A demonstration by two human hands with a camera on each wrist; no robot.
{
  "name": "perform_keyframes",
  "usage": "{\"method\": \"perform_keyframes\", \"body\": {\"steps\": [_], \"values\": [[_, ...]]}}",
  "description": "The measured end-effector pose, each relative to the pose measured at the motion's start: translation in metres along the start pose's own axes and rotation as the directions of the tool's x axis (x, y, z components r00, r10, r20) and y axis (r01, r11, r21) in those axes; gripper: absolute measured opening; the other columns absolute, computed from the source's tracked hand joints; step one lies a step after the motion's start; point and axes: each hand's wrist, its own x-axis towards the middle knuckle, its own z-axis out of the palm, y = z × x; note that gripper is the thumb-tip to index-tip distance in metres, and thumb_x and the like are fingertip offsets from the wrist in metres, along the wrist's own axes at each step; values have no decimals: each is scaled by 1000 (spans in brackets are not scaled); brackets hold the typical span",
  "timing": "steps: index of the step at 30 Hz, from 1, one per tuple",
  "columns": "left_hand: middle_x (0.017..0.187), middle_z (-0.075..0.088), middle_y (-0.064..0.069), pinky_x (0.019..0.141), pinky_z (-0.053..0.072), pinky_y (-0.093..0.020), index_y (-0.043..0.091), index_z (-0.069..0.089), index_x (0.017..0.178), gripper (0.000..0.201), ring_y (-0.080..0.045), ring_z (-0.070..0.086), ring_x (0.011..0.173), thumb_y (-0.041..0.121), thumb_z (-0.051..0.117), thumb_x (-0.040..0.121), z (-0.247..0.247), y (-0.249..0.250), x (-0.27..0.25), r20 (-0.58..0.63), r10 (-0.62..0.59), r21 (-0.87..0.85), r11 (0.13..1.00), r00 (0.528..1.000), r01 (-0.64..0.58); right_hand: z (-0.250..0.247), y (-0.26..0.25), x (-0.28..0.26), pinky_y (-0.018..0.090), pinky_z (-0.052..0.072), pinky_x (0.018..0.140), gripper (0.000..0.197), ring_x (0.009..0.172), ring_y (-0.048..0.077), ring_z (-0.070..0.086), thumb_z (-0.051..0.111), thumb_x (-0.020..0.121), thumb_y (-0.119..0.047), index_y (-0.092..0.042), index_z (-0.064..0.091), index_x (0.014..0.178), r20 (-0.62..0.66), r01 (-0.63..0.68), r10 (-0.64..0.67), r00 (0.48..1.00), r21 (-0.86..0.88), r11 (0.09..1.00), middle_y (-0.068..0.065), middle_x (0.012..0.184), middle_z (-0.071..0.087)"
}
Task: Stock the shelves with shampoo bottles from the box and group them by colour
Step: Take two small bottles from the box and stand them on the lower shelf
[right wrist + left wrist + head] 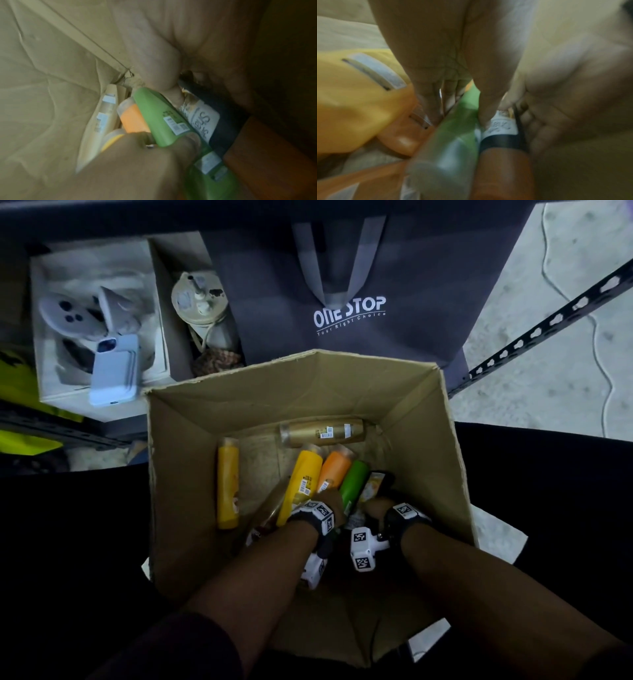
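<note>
- Nearest, both hands are down in the cardboard box (445, 474). The left hand (329, 501) has its grip around the green bottle (352, 484): the left wrist view shows thumb and fingers either side of it.
- The right hand (376, 508) lies on a dark bottle with a white label (204, 121), its thumb pressed against it. Whether its grip is fully clenched on it I cannot tell.
- The bottles look like smooth, stiff plastic: probably slippery and moderately heavy if full. A hold around the middle of the body seems safer than the cap.
- Just beside the green one lie an orange bottle (334, 470) and a yellow bottle (301, 484), touching and crowding the lift. Another yellow bottle (227, 484) lies along the box's left wall.
- A gold bottle (322, 433) lies across the far side of the box floor.
- Beyond the box stand a grey "ONE STOP" bag (394, 285) and a white tray of oddments (44, 392), with a slotted metal rail (548, 323) at right. The deep box walls confine both wrists.
</note>
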Motion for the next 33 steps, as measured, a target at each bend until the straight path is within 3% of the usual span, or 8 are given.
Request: {"method": "perform_keyframes", "body": {"steps": [4,9,12,15,17,21,24,33], "values": [[138,55,-22,85,44,-35,-2,44,141,52,-38,58,122,29,60,102,-11,-4,-6,-6,50,-52,997,999,-50,-9,-13,-13,40,43,109,47,130,35,55,41,109,-38,-13,47,147,-37,31,-29,999,59,998,16,146,55],[132,58,-22,85,50,-39,2,47,137,59,-38,60,115,43,64,98,-34,1,-16,-44,33,-67,997,998,-36,-22,-18,-33,39,49,91,63,127,39,58,32,110,-41,-12,16,164,-149,27,28,988,353,935,20,154,46],[134,59,-19,97,48,-38,12,50,144,61,-37,57,122,49,63,97,-53,-2,-24,-96,53,-156,986,994,-67,-27,-20,-44,35,46,99,53,137,35,50,42,109,-24,6,36,153,-141,86,-30,990,415,906,21,154,46],[122,67,-13,82,42,-27,18,66,118,35,-30,62,106,45,66,96,-71,-2,-34,-128,86,-209,972,988,-112,-37,-27,-59,36,43,107,45,137,35,50,45,108,-17,4,46,147,-181,148,-68,981,478,866,22,150,50],[134,64,-10,84,38,-22,18,64,129,40,-28,60,118,39,68,96,-78,-1,-40,-156,91,-193,974,984,-121,-43,-33,-67,37,45,107,41,132,34,55,42,108,-13,4,51,144,-198,200,-108,974,535,821,23,147,53],[147,55,-5,92,38,-21,18,55,143,54,-26,54,131,37,70,94,-83,0,-51,-259,86,-197,970,962,-140,-40,-47,-81,48,54,101,21,120,31,59,62,99,-37,-18,65,107,-122,204,-172,977,754,625,17,130,62],[149,53,-8,94,42,-25,19,52,145,51,-28,54,131,34,64,97,-86,-1,-57,-278,90,-194,970,956,-147,-36,-53,-85,38,54,93,32,120,25,57,75,88,-50,-25,61,102,-88,212,-238,967,796,567,7,120,61],[146,54,-9,90,41,-24,18,45,147,75,-28,55,128,23,83,83,-78,-7,-57,-279,60,-223,967,958,-126,-27,-40,-71,50,50,108,72,125,37,58,77,81,9,-13,47,143,-189,355,-310,932,655,667,17,134,60]]}}
